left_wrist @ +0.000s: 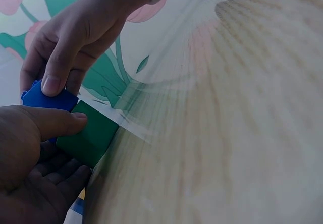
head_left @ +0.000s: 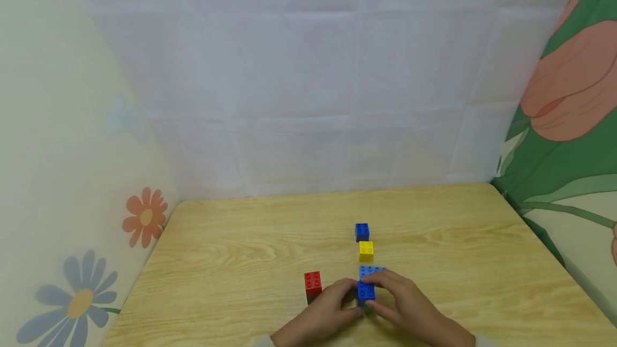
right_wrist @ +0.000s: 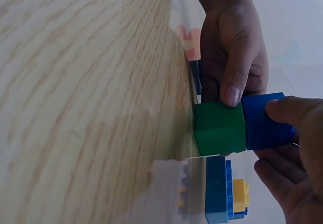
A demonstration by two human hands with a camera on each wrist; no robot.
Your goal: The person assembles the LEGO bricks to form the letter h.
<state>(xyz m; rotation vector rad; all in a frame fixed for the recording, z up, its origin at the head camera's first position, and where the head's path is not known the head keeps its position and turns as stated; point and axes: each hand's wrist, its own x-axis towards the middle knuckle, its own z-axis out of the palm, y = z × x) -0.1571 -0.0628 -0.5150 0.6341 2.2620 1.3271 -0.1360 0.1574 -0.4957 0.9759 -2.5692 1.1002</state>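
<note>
A blue brick [head_left: 366,292] stands on a green brick [right_wrist: 220,129], which rests on the table. My right hand [head_left: 409,307] pinches the blue brick between thumb and fingers from the right. From the left my left hand [head_left: 332,307] holds the green brick, its thumb flat on one side in both wrist views. In the right wrist view a thin line shows between the two bricks; whether they are fully joined I cannot tell. Just behind them lies a wider light blue brick [head_left: 370,271], partly covered by my right fingers.
Farther back on the wooden table [head_left: 231,261] are a yellow brick [head_left: 366,251] and a dark blue brick [head_left: 362,232]. Left of my left hand, a red brick [head_left: 313,281] sits on a dark one [head_left: 310,299]. A white cloth [head_left: 270,79] hangs behind the table.
</note>
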